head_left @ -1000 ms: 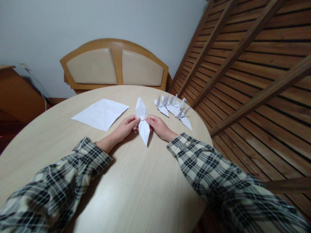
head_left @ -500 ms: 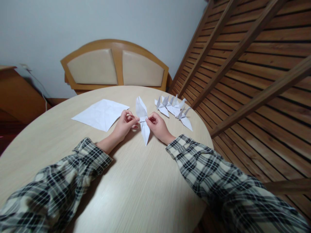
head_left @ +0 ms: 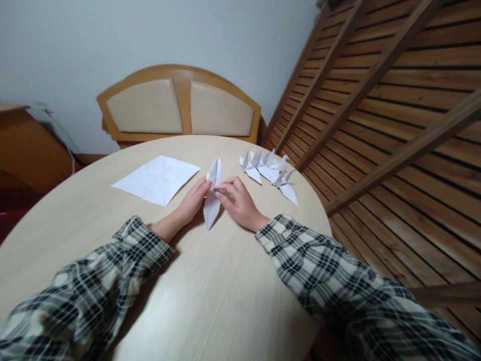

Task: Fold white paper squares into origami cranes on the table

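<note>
A white folded paper (head_left: pixel 212 209), long and pointed at both ends, stands tilted between my hands over the table. My left hand (head_left: pixel 191 201) grips its left side near the middle, thumb on the face towards me. My right hand (head_left: pixel 240 204) is at its right edge with fingers bent and thumb and fingertips close together on the paper; the exact contact is partly hidden. Left of my hands lies a flat white sheet (head_left: pixel 158 179) with crease lines.
Several folded paper cranes (head_left: pixel 263 168) stand in a cluster at the back right of the round wooden table (head_left: pixel 210 296). Beyond the table rises a padded headboard (head_left: pixel 148 108). A slatted wooden partition (head_left: pixel 376 125) slopes along the right side.
The folded paper has been turned and narrowed, its lower point swinging left. My left hand has closed around its side, while my right hand has shifted its fingers along the right edge.
</note>
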Demonstrator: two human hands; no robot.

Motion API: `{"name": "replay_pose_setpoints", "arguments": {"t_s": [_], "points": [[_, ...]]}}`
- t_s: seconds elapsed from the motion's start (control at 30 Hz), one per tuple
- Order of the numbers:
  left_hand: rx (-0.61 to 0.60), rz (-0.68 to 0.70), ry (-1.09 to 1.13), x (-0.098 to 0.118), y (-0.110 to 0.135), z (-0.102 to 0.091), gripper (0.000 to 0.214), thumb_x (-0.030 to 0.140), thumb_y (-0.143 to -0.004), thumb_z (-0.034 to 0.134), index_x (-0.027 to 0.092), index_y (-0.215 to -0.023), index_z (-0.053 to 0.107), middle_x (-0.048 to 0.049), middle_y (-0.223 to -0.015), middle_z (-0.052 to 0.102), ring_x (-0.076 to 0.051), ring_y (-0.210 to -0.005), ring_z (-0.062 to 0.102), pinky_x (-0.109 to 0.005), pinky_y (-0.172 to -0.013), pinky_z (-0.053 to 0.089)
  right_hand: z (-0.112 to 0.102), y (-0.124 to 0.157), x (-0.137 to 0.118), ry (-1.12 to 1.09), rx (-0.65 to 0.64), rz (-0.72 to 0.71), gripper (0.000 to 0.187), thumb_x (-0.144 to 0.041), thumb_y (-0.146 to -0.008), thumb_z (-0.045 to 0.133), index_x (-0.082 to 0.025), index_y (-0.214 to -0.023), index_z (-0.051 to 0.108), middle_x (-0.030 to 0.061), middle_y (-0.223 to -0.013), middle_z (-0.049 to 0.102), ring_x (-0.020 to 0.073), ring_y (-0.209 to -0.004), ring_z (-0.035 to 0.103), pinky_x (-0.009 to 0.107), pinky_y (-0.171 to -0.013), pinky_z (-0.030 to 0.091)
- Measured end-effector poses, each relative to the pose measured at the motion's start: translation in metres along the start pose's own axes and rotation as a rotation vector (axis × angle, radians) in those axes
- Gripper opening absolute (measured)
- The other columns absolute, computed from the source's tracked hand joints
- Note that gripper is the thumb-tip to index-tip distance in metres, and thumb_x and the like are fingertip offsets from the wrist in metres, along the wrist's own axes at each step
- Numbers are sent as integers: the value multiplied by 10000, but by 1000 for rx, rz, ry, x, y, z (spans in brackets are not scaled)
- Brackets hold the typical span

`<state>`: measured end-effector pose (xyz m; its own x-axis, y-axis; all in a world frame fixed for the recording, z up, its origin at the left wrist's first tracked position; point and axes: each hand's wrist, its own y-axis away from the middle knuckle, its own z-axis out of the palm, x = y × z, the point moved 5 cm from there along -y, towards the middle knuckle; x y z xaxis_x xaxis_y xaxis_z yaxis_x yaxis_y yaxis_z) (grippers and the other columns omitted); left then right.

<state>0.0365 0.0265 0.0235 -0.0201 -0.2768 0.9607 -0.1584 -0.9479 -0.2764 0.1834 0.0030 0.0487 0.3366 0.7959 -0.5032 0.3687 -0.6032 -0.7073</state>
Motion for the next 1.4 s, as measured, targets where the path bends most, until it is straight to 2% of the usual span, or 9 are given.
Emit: {"name": "replay_pose_setpoints", "arguments": {"t_s": [0.1, 0.3, 0.53, 0.67, 0.9, 1.0, 1.1, 1.27, 1.4], "points": [[-3, -1, -9, 1, 0, -1, 263, 425, -859, 587, 171, -927, 592, -46, -902, 584, -189, -841, 531, -312, -768, 448, 4, 1, 2, 72, -54, -49, 198, -205, -947, 484, -233, -1044, 655, 69, -1086, 557, 202, -1093, 533, 433, -990, 455], [37, -60, 52, -1, 0, 0, 178, 345, -850, 573, 183, -923, 562, -10, -787, 520, -157, -694, 470, -283, -632, 410, 4, 3, 6, 178, -63, -90, 312, -66, -839, 533, -230, -1076, 652, 73, -1131, 559, 207, -1114, 524, 429, -993, 455], [21, -88, 128, -1, -1, 3, 116, 299, -819, 584, 197, -846, 537, -6, -740, 503, -166, -707, 485, -286, -623, 417, -1, 1, 11, 240, -64, -65, 227, -132, -829, 615, -252, -1015, 669, 67, -1111, 559, 223, -1069, 521, 439, -944, 452], [2, -131, 141, -2, -1, 4, 98, 271, -800, 601, 194, -817, 542, 0, -732, 502, -140, -636, 453, -266, -565, 396, -3, 0, 12, 243, -62, -58, 173, -153, -825, 639, -258, -954, 687, 64, -1093, 564, 229, -1038, 523, 446, -925, 446], [-35, -149, 195, -6, 0, 5, 102, 236, -825, 599, 168, -898, 581, -26, -826, 568, -129, -679, 502, -239, -593, 434, -5, 0, 18, 206, 2, -31, 148, -122, -836, 609, -244, -870, 687, 55, -1025, 567, 213, -996, 530, 422, -896, 450], [-55, -202, 228, -7, 2, 7, 129, 269, -835, 607, 172, -914, 576, -19, -831, 569, -124, -683, 521, -232, -598, 453, -5, 0, 20, 174, 36, -37, 110, -129, -844, 605, -221, -848, 664, 56, -977, 566, 209, -964, 534, 408, -873, 455], [-62, -220, 249, -6, 3, 9, 156, 274, -818, 631, 178, -930, 579, -27, -880, 594, -129, -721, 552, -238, -624, 479, -6, 0, 23, 95, 75, 11, 74, -151, -856, 605, -213, -832, 636, 47, -953, 547, 195, -946, 536, 396, -868, 460], [-106, -172, 191, -4, 3, 12, 155, 279, -818, 635, 163, -912, 593, -25, -851, 604, -116, -685, 548, -240, -631, 487, -4, 3, 30, -82, 94, 189, 64, -250, -877, 607, -211, -827, 606, 53, -1014, 532, 181, -993, 538, 357, -833, 487], [-151, -133, 104, -2, 4, 14, 177, 304, -862, 596, 151, -951, 592, -54, -894, 628, -133, -720, 589, -265, -667, 504, 0, 4, 33, -151, 99, 297, 162, -306, -878, 603, -206, -757, 564, 20, -840, 555, 159, -829, 546, 326, -761, 479]]}}
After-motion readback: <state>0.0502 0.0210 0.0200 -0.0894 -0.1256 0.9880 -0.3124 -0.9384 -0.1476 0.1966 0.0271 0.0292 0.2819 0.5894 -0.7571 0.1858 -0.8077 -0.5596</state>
